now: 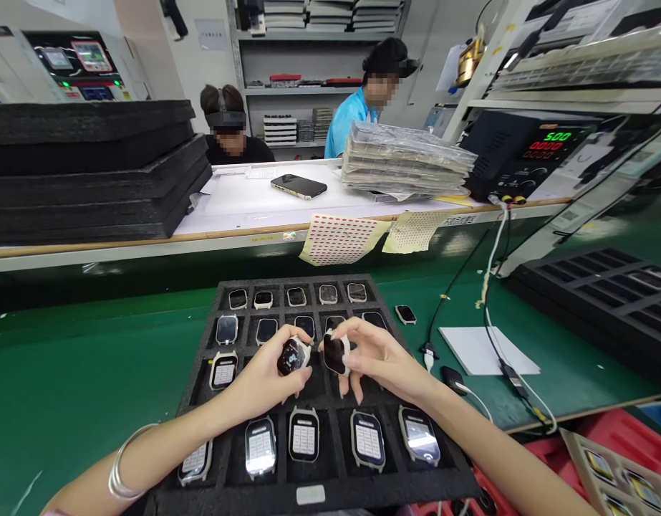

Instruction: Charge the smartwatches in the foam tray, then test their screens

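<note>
Left hand (273,374): fingers pinching lit silver-framed watch (292,357); right hand (381,352): fingers pinching dark-screened silver-framed watch (334,352), above black foam tray (384,490). Apparent handling step; next move needs clearance.

The view is bright, glare whitens 2 front-row watch screens (261,448), and the edges look stretched.

Electronics workshop | bench power supply (494,147) | foam tray (373,490) of smartwatches (304,435) | green worktop (66,365) | stocked shelving (309,91)
</note>
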The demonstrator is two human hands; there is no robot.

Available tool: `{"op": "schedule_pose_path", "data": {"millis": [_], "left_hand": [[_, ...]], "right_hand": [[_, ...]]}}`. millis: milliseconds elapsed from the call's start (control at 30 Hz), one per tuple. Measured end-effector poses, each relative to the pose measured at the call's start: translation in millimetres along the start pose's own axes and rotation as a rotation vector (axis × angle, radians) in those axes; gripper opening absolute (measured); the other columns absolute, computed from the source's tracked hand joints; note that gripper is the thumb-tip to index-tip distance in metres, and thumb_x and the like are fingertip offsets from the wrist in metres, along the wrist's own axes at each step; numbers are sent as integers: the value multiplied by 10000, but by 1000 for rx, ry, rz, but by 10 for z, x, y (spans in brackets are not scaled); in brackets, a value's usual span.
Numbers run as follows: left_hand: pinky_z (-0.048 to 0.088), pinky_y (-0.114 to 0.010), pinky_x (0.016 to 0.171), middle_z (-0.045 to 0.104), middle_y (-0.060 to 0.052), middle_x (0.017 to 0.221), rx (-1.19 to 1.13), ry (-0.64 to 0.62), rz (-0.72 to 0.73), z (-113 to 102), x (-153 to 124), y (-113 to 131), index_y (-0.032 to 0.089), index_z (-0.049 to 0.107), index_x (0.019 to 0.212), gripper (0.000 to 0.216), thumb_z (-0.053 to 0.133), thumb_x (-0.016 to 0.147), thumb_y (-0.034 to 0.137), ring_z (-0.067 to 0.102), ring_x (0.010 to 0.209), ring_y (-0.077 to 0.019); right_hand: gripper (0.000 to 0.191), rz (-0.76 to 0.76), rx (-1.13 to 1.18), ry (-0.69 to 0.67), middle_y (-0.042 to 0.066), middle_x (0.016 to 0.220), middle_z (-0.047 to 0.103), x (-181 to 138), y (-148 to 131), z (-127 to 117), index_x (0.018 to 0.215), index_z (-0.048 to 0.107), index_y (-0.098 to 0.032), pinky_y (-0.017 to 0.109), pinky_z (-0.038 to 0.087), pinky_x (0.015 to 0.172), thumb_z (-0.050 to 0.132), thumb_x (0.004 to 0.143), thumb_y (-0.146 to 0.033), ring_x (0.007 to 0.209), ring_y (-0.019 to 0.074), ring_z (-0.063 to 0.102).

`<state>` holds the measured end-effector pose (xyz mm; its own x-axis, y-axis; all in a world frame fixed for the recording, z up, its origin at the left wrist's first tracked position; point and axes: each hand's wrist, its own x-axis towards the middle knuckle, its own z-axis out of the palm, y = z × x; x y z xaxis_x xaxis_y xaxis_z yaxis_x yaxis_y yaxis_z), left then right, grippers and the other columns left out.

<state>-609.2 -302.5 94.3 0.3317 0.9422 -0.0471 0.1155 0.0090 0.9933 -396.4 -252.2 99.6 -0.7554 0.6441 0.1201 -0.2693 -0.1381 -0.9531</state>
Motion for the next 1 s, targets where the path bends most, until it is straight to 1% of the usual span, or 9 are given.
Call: {"op": "schedule_pose_path", "data": {"millis": [167,233,367,500,567,667,767,900,1000], "left_hand": [[384,-186,483,447,65,744,129,9,59,-25,-19,-16,220,451,1026,255,505,804,108,419,496,-56],[393,-196,503,449,62,757,149,21,71,-26,-21,-15,218,454,1012,241,507,802,112,422,500,-59],[364,-201,472,449,63,746,93,26,48,-14,-19,4,224,432,1026,222,498,826,154,398,471,-64],[389,-221,585,476,36,815,174,33,109,-14,-24,32,211,462,941,212,506,767,97,441,606,-99],[392,-235,629,483,31,816,188,37,116,-15,-27,41,212,463,951,217,512,768,107,460,655,-119],[384,-236,634,481,37,788,178,51,113,-14,-31,51,214,455,959,210,512,779,122,463,653,-122],[377,-231,645,490,38,791,194,38,131,-11,-31,58,209,456,909,182,523,768,116,461,669,-121],[367,-228,584,462,52,766,169,38,90,-13,-27,58,218,438,940,177,508,796,143,426,571,-100],[370,-231,625,463,47,761,190,42,111,-17,-22,63,211,444,904,173,514,776,119,445,633,-114]], "right_hand": [[235,20,15,36,-2,777,584,-8,14,9,1024,532,-176,221,563,450,675,844,-223,575,154,678],[262,29,6,40,-3,761,594,-10,18,6,1033,529,-172,229,566,453,688,834,-235,562,153,675],[276,54,-17,10,3,715,626,-16,24,-14,1056,515,-163,250,578,474,675,843,-234,575,169,684],[256,78,-35,12,2,669,641,-24,31,-32,1034,508,-156,247,570,469,667,849,-233,537,159,670],[266,78,-46,4,0,669,636,-26,31,-35,1045,508,-153,251,569,472,667,849,-235,538,161,672],[273,67,-49,-9,7,713,629,-28,26,-34,1053,511,-151,253,568,481,670,848,-235,547,161,676],[261,81,-66,-15,-2,685,617,-32,18,-28,1034,516,-151,240,555,476,671,849,-249,542,160,673],[293,116,-91,-21,-4,655,631,-37,12,-23,1050,507,-150,229,546,486,679,844,-269,533,156,671],[308,124,-90,-14,3,650,646,-36,10,-23,1057,509,-145,239,550,490,683,841,-280,534,163,675]]}}
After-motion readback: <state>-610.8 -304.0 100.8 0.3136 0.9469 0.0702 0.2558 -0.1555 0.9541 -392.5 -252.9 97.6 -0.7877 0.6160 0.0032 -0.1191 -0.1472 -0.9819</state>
